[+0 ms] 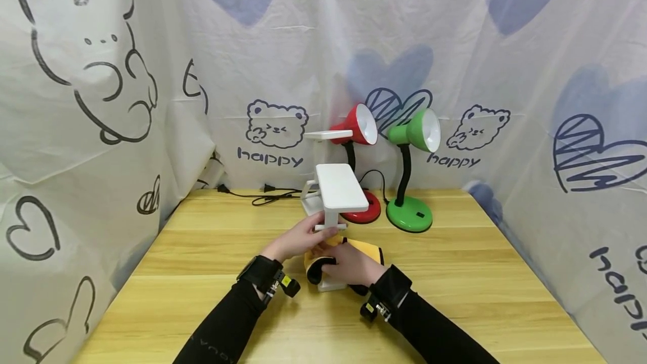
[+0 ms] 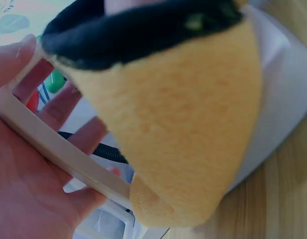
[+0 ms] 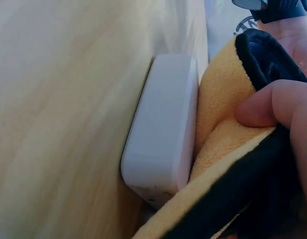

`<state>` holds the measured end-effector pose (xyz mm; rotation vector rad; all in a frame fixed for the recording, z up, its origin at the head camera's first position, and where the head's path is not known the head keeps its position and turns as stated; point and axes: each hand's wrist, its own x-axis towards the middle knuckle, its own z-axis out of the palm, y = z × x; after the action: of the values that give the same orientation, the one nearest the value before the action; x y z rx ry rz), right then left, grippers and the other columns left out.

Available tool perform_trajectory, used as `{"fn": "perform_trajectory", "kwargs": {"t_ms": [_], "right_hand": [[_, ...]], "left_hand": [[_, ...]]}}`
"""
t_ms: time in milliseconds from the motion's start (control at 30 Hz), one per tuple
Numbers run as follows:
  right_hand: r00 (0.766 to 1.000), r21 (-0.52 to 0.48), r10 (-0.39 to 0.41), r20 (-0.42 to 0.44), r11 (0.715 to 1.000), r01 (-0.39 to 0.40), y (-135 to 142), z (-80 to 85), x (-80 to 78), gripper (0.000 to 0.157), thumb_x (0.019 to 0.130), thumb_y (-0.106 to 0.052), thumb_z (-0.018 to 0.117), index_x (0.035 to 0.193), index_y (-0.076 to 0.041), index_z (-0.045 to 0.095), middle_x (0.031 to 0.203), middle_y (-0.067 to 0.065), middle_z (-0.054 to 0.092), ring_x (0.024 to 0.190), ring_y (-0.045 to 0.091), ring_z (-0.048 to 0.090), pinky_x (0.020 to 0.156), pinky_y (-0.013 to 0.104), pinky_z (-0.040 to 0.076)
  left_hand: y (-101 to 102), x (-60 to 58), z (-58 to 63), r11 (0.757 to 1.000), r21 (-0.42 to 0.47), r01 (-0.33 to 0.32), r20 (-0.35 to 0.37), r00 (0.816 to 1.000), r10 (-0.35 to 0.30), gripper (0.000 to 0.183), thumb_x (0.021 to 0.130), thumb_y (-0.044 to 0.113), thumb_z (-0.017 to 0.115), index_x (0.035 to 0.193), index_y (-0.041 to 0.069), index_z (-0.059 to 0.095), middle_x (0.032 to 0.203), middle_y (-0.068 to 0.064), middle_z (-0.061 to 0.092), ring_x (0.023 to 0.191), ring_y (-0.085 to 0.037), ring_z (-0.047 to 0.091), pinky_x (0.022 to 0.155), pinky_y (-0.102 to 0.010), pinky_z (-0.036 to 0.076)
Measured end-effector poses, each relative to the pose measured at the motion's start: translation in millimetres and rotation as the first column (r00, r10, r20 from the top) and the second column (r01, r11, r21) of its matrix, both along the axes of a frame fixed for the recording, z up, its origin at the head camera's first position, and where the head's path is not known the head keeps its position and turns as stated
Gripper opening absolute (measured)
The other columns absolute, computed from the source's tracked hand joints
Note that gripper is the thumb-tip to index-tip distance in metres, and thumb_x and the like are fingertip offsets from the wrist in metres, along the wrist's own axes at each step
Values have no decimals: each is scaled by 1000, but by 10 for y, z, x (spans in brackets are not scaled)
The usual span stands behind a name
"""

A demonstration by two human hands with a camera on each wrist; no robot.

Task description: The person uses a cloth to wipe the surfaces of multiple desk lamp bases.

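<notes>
A white desk lamp with a flat rectangular head stands in the middle of the table, close in front of the person. The left hand grips its slim stem just below the head, fingers wrapped round it in the left wrist view. A yellow cloth with black edging hangs folded about the lower part of the lamp. The right hand holds this cloth, its thumb pressing into the plush in the right wrist view. Beside the cloth, the white base sits on the wood. Part of the lower stem is hidden by cloth and hands.
Behind stand another white lamp, a red lamp and a green lamp. Black cords with plugs lie along the back edge of the wooden table. A printed white curtain surrounds the table.
</notes>
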<state>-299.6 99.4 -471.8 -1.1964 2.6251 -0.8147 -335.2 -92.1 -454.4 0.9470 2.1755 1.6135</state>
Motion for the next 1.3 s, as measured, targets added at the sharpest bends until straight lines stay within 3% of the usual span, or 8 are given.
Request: {"fn": "perform_trajectory", "kwargs": {"t_ms": [200,300,367,600,800,900,1000,1300], "right_hand": [[999,78,-3,40,997,0,64,43,221,38,98,-29,52,135,-24,58,147,5,46,66,5,57,73,26,45],[998,111,7,63,994,-14,99,69,369,39,99,-31,49,137,-27,55,147,-1,46,95,13,67,96,42,46],[998,122,15,68,992,-24,126,82,463,38,99,-30,50,136,-28,56,145,-6,48,128,13,52,109,52,33],[998,118,45,53,992,-51,180,67,631,37,99,-28,52,135,-27,57,143,-11,49,140,13,37,112,59,25],[999,90,36,32,995,-38,143,40,474,36,99,-27,50,134,-28,58,144,-5,49,130,13,49,103,40,43],[998,69,12,64,997,-16,112,43,337,35,98,-27,51,133,-28,60,145,1,49,76,7,65,64,23,48],[994,50,-10,106,999,5,76,45,191,35,98,-26,51,133,-26,60,146,4,47,44,6,38,49,20,35],[998,-16,-68,13,998,68,3,-2,-139,39,96,-19,56,134,-11,58,116,1,68,87,6,59,78,23,47]], "left_hand": [[13,12,40,999,30,-33,78,996,31,42,96,39,59,137,33,50,137,7,53,128,-19,47,106,-47,35],[21,-1,37,999,34,-38,87,996,35,42,96,39,59,137,33,50,139,9,51,130,-17,45,108,-48,33],[23,-5,32,999,33,-40,94,995,37,43,96,39,59,138,33,50,139,9,51,130,-18,45,108,-49,32],[20,5,36,998,33,-48,94,995,45,47,96,39,58,141,32,46,144,-2,48,128,-20,47,107,-51,33],[25,-14,47,998,52,-21,85,996,16,40,97,37,58,135,28,53,144,-8,49,128,-19,47,107,-50,33],[21,-25,42,998,65,-4,83,997,-1,37,97,35,58,133,26,55,143,-9,49,128,-18,47,107,-49,33],[13,-18,35,998,70,-7,91,996,1,38,97,34,58,134,26,54,142,-8,51,128,-18,47,107,-48,34],[43,-1,25,995,97,6,102,995,-16,36,96,37,60,131,30,57,129,2,58,124,-23,50,102,-50,38]]}}
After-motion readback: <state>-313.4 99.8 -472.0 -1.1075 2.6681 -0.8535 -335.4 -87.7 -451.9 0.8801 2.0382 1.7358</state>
